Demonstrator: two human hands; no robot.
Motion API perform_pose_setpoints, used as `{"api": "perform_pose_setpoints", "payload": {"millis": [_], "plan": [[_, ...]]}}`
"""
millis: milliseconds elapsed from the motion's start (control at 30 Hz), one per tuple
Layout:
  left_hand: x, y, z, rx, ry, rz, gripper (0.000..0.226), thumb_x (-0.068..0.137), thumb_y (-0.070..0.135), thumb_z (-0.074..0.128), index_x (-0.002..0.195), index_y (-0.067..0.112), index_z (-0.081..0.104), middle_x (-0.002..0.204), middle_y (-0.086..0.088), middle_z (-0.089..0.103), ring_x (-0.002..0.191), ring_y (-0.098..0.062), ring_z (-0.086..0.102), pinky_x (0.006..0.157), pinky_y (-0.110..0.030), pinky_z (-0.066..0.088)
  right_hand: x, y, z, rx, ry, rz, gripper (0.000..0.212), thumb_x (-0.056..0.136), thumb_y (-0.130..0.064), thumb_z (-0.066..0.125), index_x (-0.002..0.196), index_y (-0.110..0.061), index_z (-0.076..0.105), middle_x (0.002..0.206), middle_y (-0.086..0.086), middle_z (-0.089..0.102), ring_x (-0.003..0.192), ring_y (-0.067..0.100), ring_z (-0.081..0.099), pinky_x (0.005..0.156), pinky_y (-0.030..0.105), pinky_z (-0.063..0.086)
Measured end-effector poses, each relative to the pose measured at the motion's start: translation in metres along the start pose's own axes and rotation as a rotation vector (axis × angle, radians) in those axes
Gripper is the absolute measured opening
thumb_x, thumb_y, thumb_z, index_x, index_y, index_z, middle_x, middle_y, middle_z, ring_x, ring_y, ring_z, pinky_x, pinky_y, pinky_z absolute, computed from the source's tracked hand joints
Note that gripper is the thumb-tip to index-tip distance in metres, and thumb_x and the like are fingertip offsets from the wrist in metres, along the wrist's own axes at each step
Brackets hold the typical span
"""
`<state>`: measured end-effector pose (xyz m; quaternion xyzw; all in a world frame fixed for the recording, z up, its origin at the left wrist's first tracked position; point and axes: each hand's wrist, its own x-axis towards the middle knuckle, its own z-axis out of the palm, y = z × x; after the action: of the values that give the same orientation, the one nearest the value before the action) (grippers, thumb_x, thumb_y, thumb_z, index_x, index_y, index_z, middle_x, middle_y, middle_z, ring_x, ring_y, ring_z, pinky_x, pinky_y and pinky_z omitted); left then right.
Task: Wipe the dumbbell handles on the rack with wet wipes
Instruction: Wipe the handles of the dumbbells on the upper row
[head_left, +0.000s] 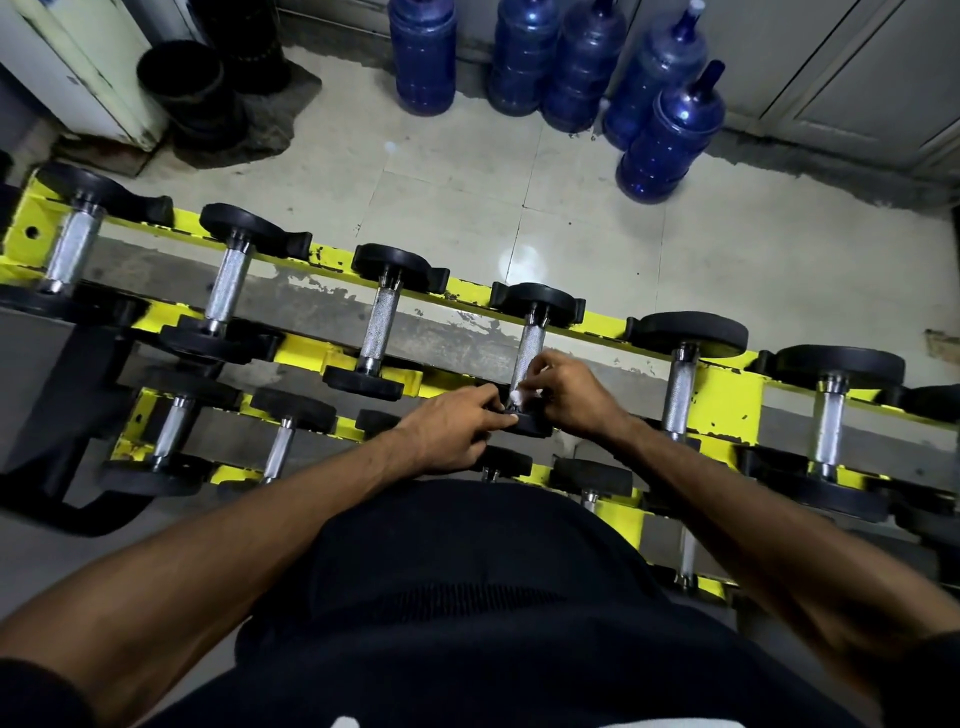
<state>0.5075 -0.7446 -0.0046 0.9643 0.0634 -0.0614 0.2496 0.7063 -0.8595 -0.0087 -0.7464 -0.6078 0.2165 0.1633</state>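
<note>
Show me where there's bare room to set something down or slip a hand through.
Bare tiled floor lies between the rack's yellow rail and the blue water jugs. A hand could likely pass between the dumbbell handle being wiped and its left neighbour. Crowded: that handle's near end, where the left hand and right hand meet at the wet wipe.
</note>
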Motion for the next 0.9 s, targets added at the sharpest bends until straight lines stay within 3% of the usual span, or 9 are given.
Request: {"api": "perform_pose_setpoints", "payload": {"millis": [167,333,400,533,633,733,900], "plan": [[0.000,-0.002,-0.001,-0.004,-0.009,0.006,0.050,0.097,0.027,0.057,0.146,0.031,0.048,0.126,0.001,0.047,0.114,-0.013,0.048,0.094,-0.032,0.050,-0.004,0.006,-0.001,0.096,-0.052,0.015,0.027,0.077,0.000,0.072,0.103,-0.009,0.076,0.101,0.001,0.053,0.087,0.013,0.056,0.066,0.011,0.050],[0.000,-0.002,-0.001,0.007,-0.024,0.005,0.050,0.098,0.027,0.058,0.147,0.031,0.048,0.124,0.002,0.046,0.112,-0.012,0.047,0.093,-0.031,0.050,0.005,-0.002,-0.006,0.010,-0.004,0.043,0.018,0.083,-0.014,0.076,0.100,-0.009,0.077,0.101,0.004,0.059,0.085,0.020,0.059,0.070,0.035,0.054],[0.000,-0.002,-0.001,0.008,-0.030,0.005,0.050,0.098,0.028,0.057,0.147,0.031,0.047,0.124,0.002,0.046,0.112,-0.012,0.047,0.093,-0.030,0.048,0.011,-0.005,-0.007,-0.029,0.080,0.082,0.018,0.087,-0.019,0.072,0.102,-0.011,0.077,0.102,0.002,0.062,0.086,0.023,0.061,0.070,0.034,0.051],[-0.001,-0.002,-0.001,0.006,-0.022,0.012,0.051,0.099,0.028,0.057,0.149,0.029,0.046,0.127,0.001,0.046,0.113,-0.011,0.047,0.093,-0.024,0.046,0.023,-0.005,-0.009,-0.040,0.237,0.252,0.025,0.086,-0.012,0.069,0.109,-0.014,0.075,0.107,0.004,0.067,0.091,0.025,0.064,0.072,0.038,0.054],[-0.003,-0.002,-0.001,-0.001,-0.025,0.015,0.052,0.098,0.027,0.057,0.149,0.029,0.045,0.127,0.001,0.047,0.111,-0.011,0.047,0.092,-0.025,0.046,0.019,-0.014,-0.011,-0.128,0.094,0.146,0.029,0.087,-0.015,0.070,0.116,-0.015,0.072,0.112,0.006,0.069,0.093,0.024,0.066,0.075,0.030,0.053],[-0.002,-0.002,-0.001,-0.003,-0.019,0.016,0.052,0.098,0.027,0.057,0.149,0.029,0.046,0.126,0.001,0.047,0.111,-0.011,0.047,0.092,-0.027,0.047,0.014,-0.017,-0.012,-0.185,-0.100,0.007,0.025,0.086,-0.014,0.072,0.111,-0.014,0.074,0.104,0.010,0.071,0.091,0.026,0.066,0.069,0.025,0.046],[-0.002,-0.001,0.000,0.011,-0.007,0.009,0.050,0.098,0.028,0.057,0.147,0.029,0.047,0.126,0.002,0.048,0.112,-0.011,0.047,0.096,-0.028,0.048,0.031,-0.006,-0.015,-0.101,0.203,0.227,0.015,0.090,-0.015,0.065,0.101,-0.013,0.074,0.098,0.000,0.054,0.087,0.019,0.057,0.069,0.033,0.052]]}}
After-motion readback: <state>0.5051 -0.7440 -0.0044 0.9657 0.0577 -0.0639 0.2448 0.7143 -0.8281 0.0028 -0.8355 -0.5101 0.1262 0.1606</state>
